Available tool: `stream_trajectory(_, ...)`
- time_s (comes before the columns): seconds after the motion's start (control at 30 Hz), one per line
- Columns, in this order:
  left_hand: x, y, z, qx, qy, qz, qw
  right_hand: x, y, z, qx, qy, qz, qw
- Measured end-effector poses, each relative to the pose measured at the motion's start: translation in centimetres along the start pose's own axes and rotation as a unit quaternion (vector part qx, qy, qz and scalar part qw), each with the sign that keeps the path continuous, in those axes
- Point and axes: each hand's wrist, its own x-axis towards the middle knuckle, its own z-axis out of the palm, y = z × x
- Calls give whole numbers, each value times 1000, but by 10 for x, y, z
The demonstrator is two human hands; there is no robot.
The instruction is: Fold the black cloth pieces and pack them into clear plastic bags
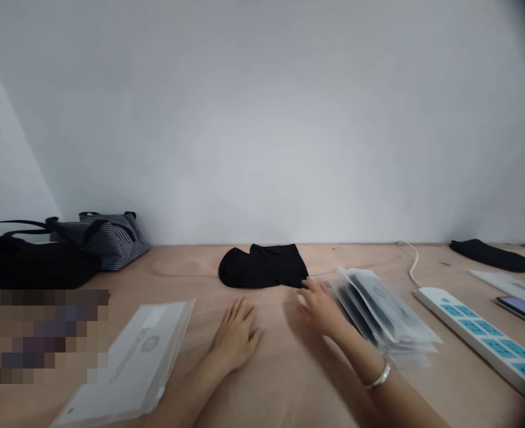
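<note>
Noting the right hand (319, 307) with fingers curled at the left edge of a stack of clear plastic packets (380, 315) (grip unconfirmed, motion blur). The left hand (238, 336) lies open on the plywood tabletop (275, 380), short of the black folded cloth (262, 267) at far centre.

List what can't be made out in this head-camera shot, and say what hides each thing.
Head view:
A pixelated patch at lower left covers whatever lies there.
The stacked plastic packets by the right hand are blurred, so their print is unreadable.
The flat packet has print too small to read, and the bottom edge cuts it off.
The right edge cuts off the phone.
The left edge and the patch cut off the black bag.
</note>
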Motion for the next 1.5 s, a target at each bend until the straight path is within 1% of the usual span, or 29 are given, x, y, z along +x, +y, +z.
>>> stream_trajectory(0.03,8,-4,-1,12,5,-1,1000,5,-4,7,14,-21,-24,999)
stream_trajectory(0.07,16,-9,-2,21,10,-3,1000,11,-7,14,19,-32,-32,999)
stream_trajectory(0.2,44,-29,-4,34,16,-10,999,32,-9,37,28,-44,-7,999)
stream_trajectory(0.3,51,-36,-5,37,15,-9,999,40,-7,42,38,-56,-4,998)
stream_trajectory(0.37,46,-36,-9,36,14,-3,999,38,-5,39,43,-59,-10,997)
stream_trajectory(0.47,23,-33,-21,33,11,19,999,18,-4,28,51,-57,-28,997)
stream_trajectory(0.57,-17,-30,-42,20,-2,51,999,-22,-5,11,76,-69,-59,993)
stream_trajectory(0.63,-48,-27,-58,-25,-35,88,995,-54,-6,-4,148,-101,-79,981)
stream_trajectory(0.7,-75,-23,-73,-74,-76,106,989,-83,-8,-21,203,-136,-81,966)
stream_trajectory(0.77,-90,-16,-84,-106,-89,106,985,-97,-11,-35,236,-160,-81,955)
stream_trajectory(0.83,-90,-7,-88,-129,-70,99,984,-94,-15,-42,241,-155,-82,955)
stream_trajectory(0.9,-76,0,-83,-146,-35,85,985,-77,-19,-38,226,-125,-84,962)
stream_trajectory(0.97,-58,5,-70,-148,-9,62,987,-57,-22,-25,203,-90,-80,972)
stream_trajectory(1.0,-50,6,-62,-136,-2,48,990,-48,-23,-17,186,-91,-82,975)
stream_trajectory(1.03,-43,6,-53,-117,-3,38,992,-41,-23,-9,168,-101,-87,977)
stream_trajectory(1.1,-36,4,-35,-71,-27,25,997,-35,-24,5,140,-128,-97,977)
stream_trajectory(1.17,-38,1,-22,-37,-51,24,998,-37,-24,13,126,-142,-104,976)
stream_trajectory(1.23,-45,0,-15,-22,-61,28,997,-44,-23,17,121,-138,-108,977)
stream_trajectory(1.37,-56,2,-11,-31,-59,37,997,-57,-23,15,125,-130,-114,977)
stream_trajectory(1.43,-58,3,-15,-49,-60,39,996,-62,-22,11,138,-128,-113,976)
stream_trajectory(1.5,-60,2,-25,-81,-68,39,994,-67,-20,3,164,-121,-120,972)
